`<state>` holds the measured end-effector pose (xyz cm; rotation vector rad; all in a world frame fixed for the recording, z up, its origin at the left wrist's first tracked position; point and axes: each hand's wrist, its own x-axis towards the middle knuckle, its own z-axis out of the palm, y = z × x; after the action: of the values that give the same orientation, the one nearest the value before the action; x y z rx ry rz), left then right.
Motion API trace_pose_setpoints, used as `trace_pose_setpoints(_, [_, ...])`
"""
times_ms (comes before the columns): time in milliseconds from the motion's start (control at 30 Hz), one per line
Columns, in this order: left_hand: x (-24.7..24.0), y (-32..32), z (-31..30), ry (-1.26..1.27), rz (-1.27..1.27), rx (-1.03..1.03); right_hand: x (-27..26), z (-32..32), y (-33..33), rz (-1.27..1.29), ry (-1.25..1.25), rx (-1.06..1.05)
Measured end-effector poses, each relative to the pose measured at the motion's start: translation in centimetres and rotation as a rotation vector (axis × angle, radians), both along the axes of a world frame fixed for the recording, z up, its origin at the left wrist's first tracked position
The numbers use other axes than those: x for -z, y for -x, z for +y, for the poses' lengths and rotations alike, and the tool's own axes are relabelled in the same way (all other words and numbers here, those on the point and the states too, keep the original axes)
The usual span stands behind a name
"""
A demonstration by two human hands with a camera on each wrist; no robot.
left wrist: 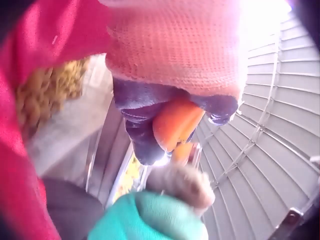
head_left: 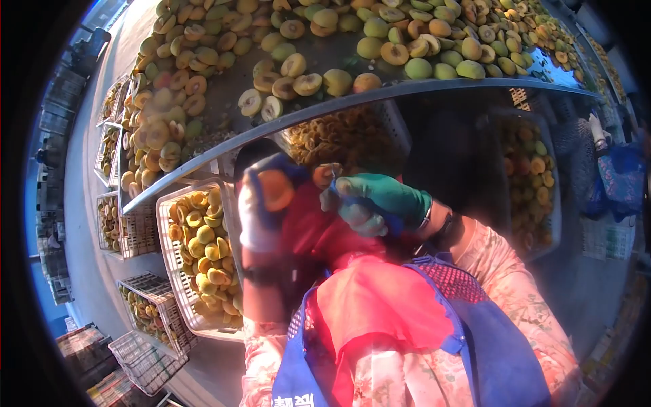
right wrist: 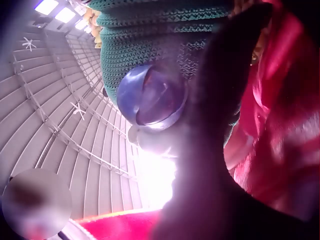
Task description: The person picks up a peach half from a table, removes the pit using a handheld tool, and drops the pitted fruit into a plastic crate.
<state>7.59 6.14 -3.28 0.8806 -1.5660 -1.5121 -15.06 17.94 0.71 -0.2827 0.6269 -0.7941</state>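
My left hand (head_left: 256, 214), in a white glove with blue-coated fingers, grips an orange peach half (head_left: 277, 190). The left wrist view shows the same peach half (left wrist: 177, 122) between the coated fingers. To its right, my right hand (head_left: 376, 203), in a green glove with pale fingertips, is curled round a small blue-handled tool (head_left: 351, 197) with a metal tip. A piece of orange fruit (head_left: 327, 175) shows at that tip, close to the left hand. In the right wrist view the rounded blue handle end (right wrist: 152, 97) protrudes from the green glove; the fingers beyond are mostly hidden.
A metal-edged table (head_left: 305, 112) in front bears many halved peaches (head_left: 420, 41). At my left stands a white crate (head_left: 196, 317) of peach halves. Under the table edge is a crate (head_left: 400, 125) of brownish pieces; another fruit crate (head_left: 556, 203) stands right. Another person (head_left: 617, 169) is at far right.
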Motion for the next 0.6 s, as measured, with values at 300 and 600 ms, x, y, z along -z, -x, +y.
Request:
trace_pose_setpoints(300, [-5.1, -14.9, -3.9, 0.373, -0.961, -0.488, 6.9, -1.5, 1.4, 1.176, 0.479, -0.196])
trace_pose_setpoints(600, [-5.0, 10.2, -14.8, 0.793, -1.100, 0.120, 6.1, -1.2, 2.3, 1.045, 0.415, -0.170])
